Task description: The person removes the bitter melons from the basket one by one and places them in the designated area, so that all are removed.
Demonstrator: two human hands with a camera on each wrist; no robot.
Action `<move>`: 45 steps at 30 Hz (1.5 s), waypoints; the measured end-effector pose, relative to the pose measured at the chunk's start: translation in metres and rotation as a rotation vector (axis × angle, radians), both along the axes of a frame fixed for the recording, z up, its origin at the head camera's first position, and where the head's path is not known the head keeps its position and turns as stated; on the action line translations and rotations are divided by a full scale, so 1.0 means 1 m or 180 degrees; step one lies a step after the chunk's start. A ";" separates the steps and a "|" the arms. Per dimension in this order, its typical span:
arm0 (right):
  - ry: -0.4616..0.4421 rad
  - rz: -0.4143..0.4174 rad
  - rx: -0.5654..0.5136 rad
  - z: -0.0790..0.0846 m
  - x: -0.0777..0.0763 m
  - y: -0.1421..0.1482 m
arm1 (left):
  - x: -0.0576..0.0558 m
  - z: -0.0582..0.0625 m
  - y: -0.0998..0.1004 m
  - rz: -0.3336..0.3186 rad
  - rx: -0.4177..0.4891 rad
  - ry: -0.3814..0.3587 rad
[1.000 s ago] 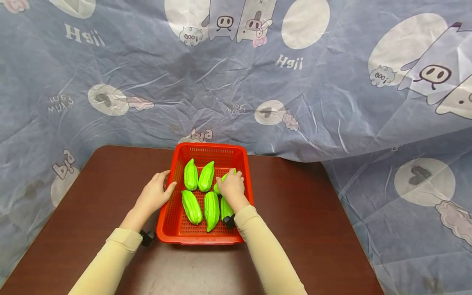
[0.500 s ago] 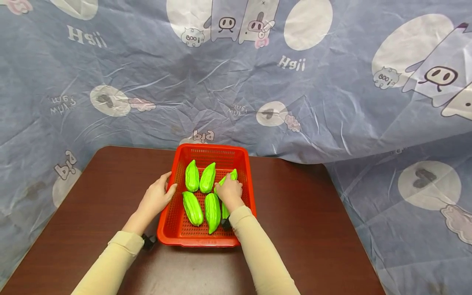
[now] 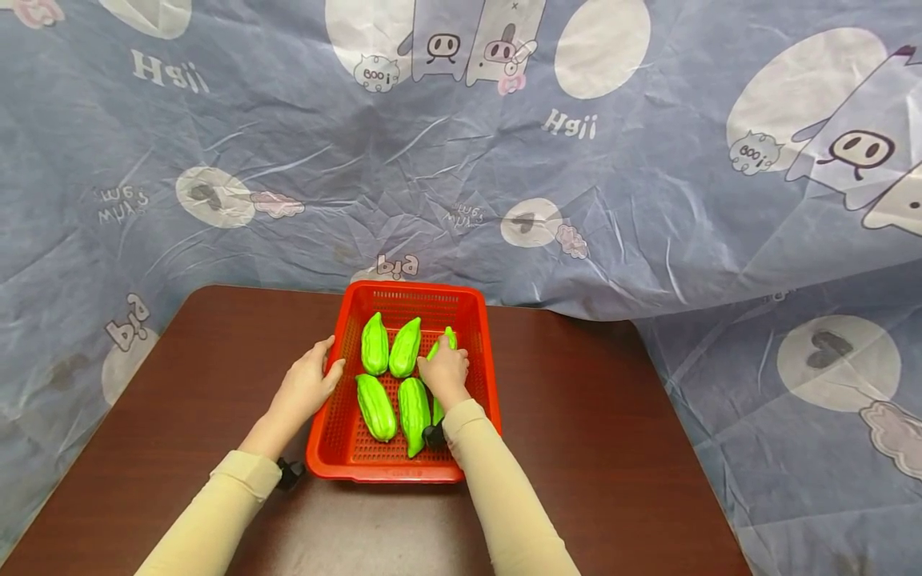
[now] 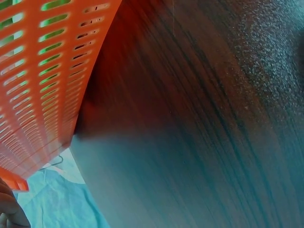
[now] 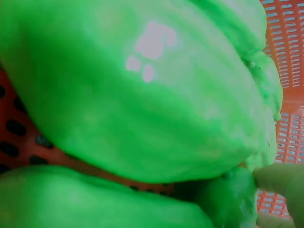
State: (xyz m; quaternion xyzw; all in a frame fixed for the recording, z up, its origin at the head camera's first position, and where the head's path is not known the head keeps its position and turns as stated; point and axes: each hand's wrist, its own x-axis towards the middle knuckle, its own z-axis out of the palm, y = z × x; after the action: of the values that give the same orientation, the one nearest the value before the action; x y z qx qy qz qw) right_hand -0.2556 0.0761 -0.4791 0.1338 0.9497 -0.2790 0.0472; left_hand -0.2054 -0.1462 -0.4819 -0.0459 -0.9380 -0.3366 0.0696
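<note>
A red slotted basket (image 3: pixel 389 472) holds several bright green, ridged gourds with pointed ends. My left hand (image 3: pixel 306 380) is at the basket's left side, thumb over the rim and fingers against the outside; in the left wrist view, its fingers (image 4: pixel 8 209) show beside the rim. Inside the basket, my right hand (image 3: pixel 445 376) grips the right-hand gourd of the back row (image 3: pixel 450 336) from above. Under that wrist lies a front-row gourd (image 3: pixel 437 410), partly hidden. A glossy green gourd (image 5: pixel 142 95) fills much of the right wrist view, close to the right fingers (image 5: pixel 278 183).
Two gourds, a left one (image 3: pixel 374 344) and a middle one (image 3: pixel 405 348), lie in the back row. Below them are another left gourd (image 3: pixel 376 408) and a middle gourd (image 3: pixel 414 412). The basket stands on a brown table (image 3: pixel 591 416), with a printed blue-grey cloth (image 3: pixel 432 160) behind.
My right hand has shifted slightly left and turned the gripped gourd from a slant to nearly lengthwise in the basket. The left hand keeps its place at the rim.
</note>
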 end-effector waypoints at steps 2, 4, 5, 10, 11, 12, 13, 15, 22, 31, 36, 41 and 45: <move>0.0096 0.0017 -0.0052 -0.002 0.000 0.001 | 0.000 -0.002 0.001 0.0008 0.0015 0.0012; 0.0195 0.0026 -0.0135 -0.003 0.000 0.003 | 0.001 -0.003 0.002 0.0006 0.0031 0.0031; 0.0250 0.0029 -0.0171 -0.003 0.001 0.003 | 0.001 -0.004 0.002 0.0006 0.0041 0.0039; 0.0422 0.0082 -0.0295 0.012 -0.001 0.006 | 0.002 -0.005 0.003 0.0003 0.0049 0.0048; 0.0458 0.0089 -0.0310 0.019 -0.002 0.007 | 0.002 -0.005 0.003 0.0006 0.0044 0.0057; 0.0493 0.0099 -0.0338 0.026 -0.003 0.009 | 0.002 -0.004 0.002 0.0009 0.0040 0.0067; 0.0541 0.0108 -0.0373 0.034 -0.004 0.011 | 0.002 -0.004 0.002 0.0006 0.0036 0.0082; 0.0647 0.0109 -0.0433 0.050 -0.007 0.017 | 0.001 -0.002 0.001 0.0005 0.0030 0.0118; 0.0872 -0.0071 -0.0628 0.089 -0.012 0.057 | 0.000 0.001 -0.001 -0.0010 0.0024 0.0047; 0.0938 -0.0277 -0.0525 0.089 -0.012 0.117 | 0.001 0.003 0.000 0.0006 0.0022 -0.0010; 0.0880 -0.0332 -0.0511 0.069 -0.009 0.138 | 0.001 0.001 -0.001 0.0002 0.0019 0.0038; 0.0772 -0.0352 -0.0417 0.036 -0.007 0.154 | 0.000 -0.001 -0.001 0.0010 0.0020 0.0104; 0.0692 -0.0386 -0.0371 0.013 -0.004 0.162 | 0.001 -0.001 -0.001 0.0014 0.0029 0.0089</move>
State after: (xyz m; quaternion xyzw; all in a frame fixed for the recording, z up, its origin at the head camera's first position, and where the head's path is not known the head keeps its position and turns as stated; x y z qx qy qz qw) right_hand -0.2597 0.2382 -0.4658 0.1570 0.9216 -0.3489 -0.0652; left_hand -0.2044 -0.1467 -0.4828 -0.0482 -0.9355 -0.3400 0.0836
